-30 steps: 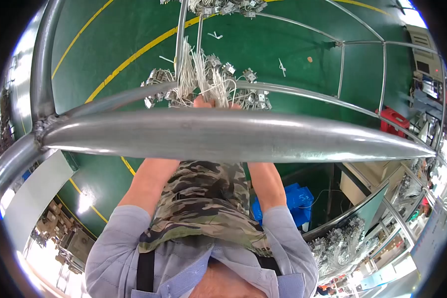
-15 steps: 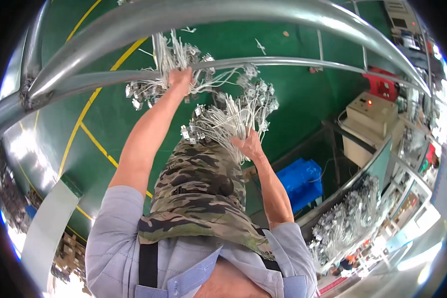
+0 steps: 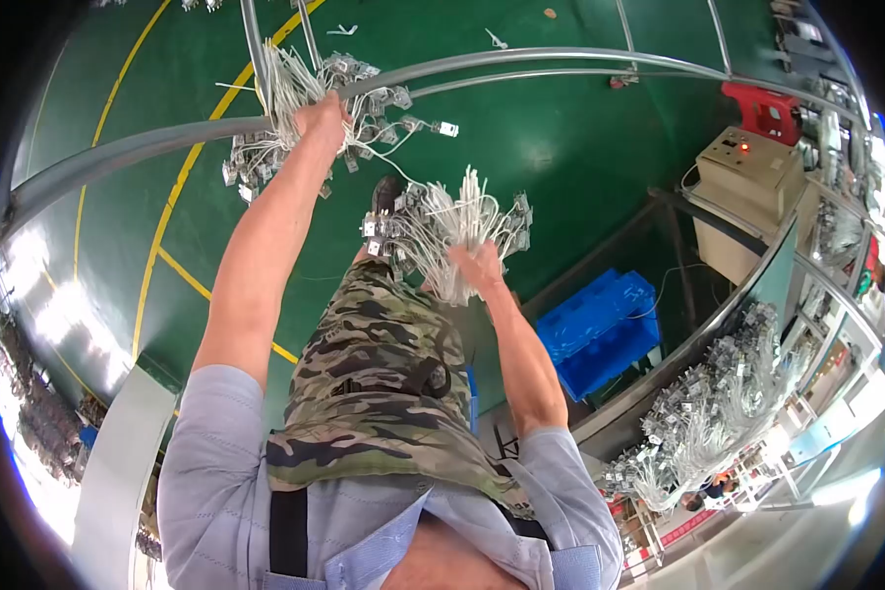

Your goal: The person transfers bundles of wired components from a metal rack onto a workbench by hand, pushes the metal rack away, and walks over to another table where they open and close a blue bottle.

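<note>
My left hand (image 3: 323, 118) is closed around a thick bunch of white wires (image 3: 287, 84) with small metallic-looking connectors at their ends. This bunch is at the metal rail, and connectors dangle on both sides of it. Nearer my body, my right hand (image 3: 478, 267) grips a second bunch of white wires (image 3: 452, 221), whose connectors fan out left and right above my camouflage apron (image 3: 374, 354). A single wire stretches between the two bunches. The right fingers are partly hidden by the wires.
A curved metal rail (image 3: 541, 57) crosses in front of me. To the right are a blue crate (image 3: 600, 329), a beige box with a red light (image 3: 747, 182) and a heap of wired connectors (image 3: 718, 403). A red plastic item (image 3: 762, 110) stands farther back on the green floor (image 3: 560, 187).
The two bunches are farther apart, with fewer wires strung between them. My left hand has shifted left and up in view. My view has moved, showing more of the blue crate.
</note>
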{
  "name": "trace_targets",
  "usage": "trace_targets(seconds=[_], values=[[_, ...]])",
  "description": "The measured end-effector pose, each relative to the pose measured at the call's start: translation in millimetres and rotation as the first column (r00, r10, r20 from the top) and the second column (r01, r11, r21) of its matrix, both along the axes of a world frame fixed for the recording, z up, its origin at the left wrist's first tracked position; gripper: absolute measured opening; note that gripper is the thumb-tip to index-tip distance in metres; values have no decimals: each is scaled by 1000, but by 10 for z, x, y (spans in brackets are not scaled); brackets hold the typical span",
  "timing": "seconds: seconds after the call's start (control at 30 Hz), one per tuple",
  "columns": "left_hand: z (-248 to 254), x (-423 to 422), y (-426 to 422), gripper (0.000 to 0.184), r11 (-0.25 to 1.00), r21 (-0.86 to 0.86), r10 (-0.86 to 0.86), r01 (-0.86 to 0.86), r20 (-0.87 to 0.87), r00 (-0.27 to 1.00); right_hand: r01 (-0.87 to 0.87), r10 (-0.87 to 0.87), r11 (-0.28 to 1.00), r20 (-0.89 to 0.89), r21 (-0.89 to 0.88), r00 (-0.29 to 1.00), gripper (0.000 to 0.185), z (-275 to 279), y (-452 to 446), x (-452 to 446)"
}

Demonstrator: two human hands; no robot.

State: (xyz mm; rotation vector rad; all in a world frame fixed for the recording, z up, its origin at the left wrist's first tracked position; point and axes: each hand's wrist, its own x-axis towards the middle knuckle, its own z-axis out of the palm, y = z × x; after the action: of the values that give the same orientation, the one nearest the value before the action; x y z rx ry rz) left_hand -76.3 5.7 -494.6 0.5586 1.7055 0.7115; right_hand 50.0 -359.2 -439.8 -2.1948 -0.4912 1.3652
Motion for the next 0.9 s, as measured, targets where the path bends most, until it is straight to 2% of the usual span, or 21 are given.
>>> trace_targets(seconds=[0.03,0.1,0.13,0.17,0.2,0.23,0.27,0.3,0.37,0.43,0.47,0.5,0.53,0.57,0.6,0.63,0.7,0.77,0.8,0.83,0.9], values=[[57,31,-22,30,1000,4,-3,3,-8,1000,3,-3,1000,-8,4,1000,38,-93,-41,-63],[133,54,-55,34,997,75,31,-33,27,999,-223,224,974,-11,35,975,27,-251,-97,-222],[145,43,-57,34,997,72,25,-26,16,1000,-453,398,839,227,302,889,29,-290,-162,-299],[158,42,-57,33,999,32,-30,33,-81,996,-446,395,843,216,300,893,29,-309,-243,-364],[164,42,-48,33,996,-7,-86,86,-171,982,-600,442,747,461,285,770,32,-318,-288,-399],[190,51,-50,33,996,-6,-87,87,-172,981,-736,441,639,678,223,589,34,-319,-319,-404],[218,55,-70,33,996,14,-83,87,-165,983,-421,360,863,244,279,900,42,212,-67,-297],[248,53,-91,34,996,35,-78,85,-157,984,-421,360,863,244,280,900,42,358,-54,-283],[316,30,-85,35,994,52,-88,94,-106,990,-528,468,815,266,238,843,50,506,21,-236],[451,-6,-157,37,942,200,-219,269,-242,945,-532,460,804,289,265,839,51,678,94,-216],[557,27,-252,39,879,219,-223,424,-597,771,-517,445,816,290,260,847,51,720,123,-211],[688,37,-378,39,879,221,-218,422,-600,769,-502,428,826,292,258,855,51,757,174,-203],[780,21,-503,42,646,326,-179,690,-814,552,-515,458,831,270,208,847,50,827,210,-166],[844,5,-591,48,338,295,-27,894,-946,322,-516,458,831,269,209,847,50,800,152,-148],[811,-33,-641,51,46,181,-252,982,-950,187,-494,418,826,292,270,860,48,741,86,-135],[734,-79,-709,55,-270,107,-418,957,-908,-17,-470,377,819,309,329,873,46,802,107,-118],[539,-32,-956,54,-513,-29,-303,858,-929,-213,-492,426,822,262,286,866,40,1012,74,-53],[188,49,-1101,52,-578,-163,-338,799,-844,-417,-515,471,822,220,241,854,36,1126,49,-32],[142,122,-1151,28,-597,-225,-329,770,-807,-491,-492,445,820,214,293,869,36,1143,13,-57],[96,169,-1154,28,-603,-221,-334,767,-803,-494,-487,443,825,208,285,872,36,1147,-14,-73],[29,255,-1125,15,-759,-349,-276,550,-592,-757,-457,398,837,240,299,886,36,1191,-42,-108]])
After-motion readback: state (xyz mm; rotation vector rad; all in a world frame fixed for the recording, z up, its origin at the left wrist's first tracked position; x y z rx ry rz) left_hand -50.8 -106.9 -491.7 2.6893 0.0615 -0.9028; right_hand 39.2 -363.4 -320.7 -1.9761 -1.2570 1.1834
